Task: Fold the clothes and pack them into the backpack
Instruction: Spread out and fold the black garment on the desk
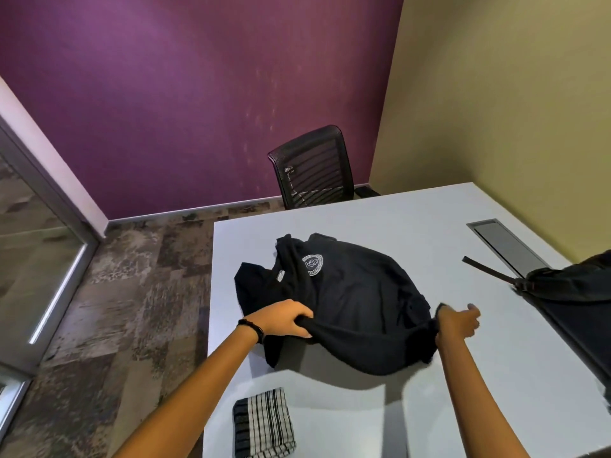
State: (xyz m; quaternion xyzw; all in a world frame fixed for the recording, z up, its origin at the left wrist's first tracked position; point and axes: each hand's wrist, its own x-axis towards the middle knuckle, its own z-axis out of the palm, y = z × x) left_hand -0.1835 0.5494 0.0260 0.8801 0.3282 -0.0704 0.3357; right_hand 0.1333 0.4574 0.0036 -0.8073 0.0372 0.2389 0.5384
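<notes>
One black shirt [347, 299] lies on the counter [479, 391], its near hem lifted, left hand [284, 320] and right hand [458, 322] each with grip closed on a corner. Right of the shirt is one backpack [575, 282]; nearer, one checked cloth [263, 424] lies at the counter's edge.

Item: person's arms. Both forearms [198, 375] bare along their whole visible length. Left hand [284, 320]: slim black wristband [256, 329] at the wrist, thicker dark block on one side. Right hand [458, 322]: bare wrist.
</notes>
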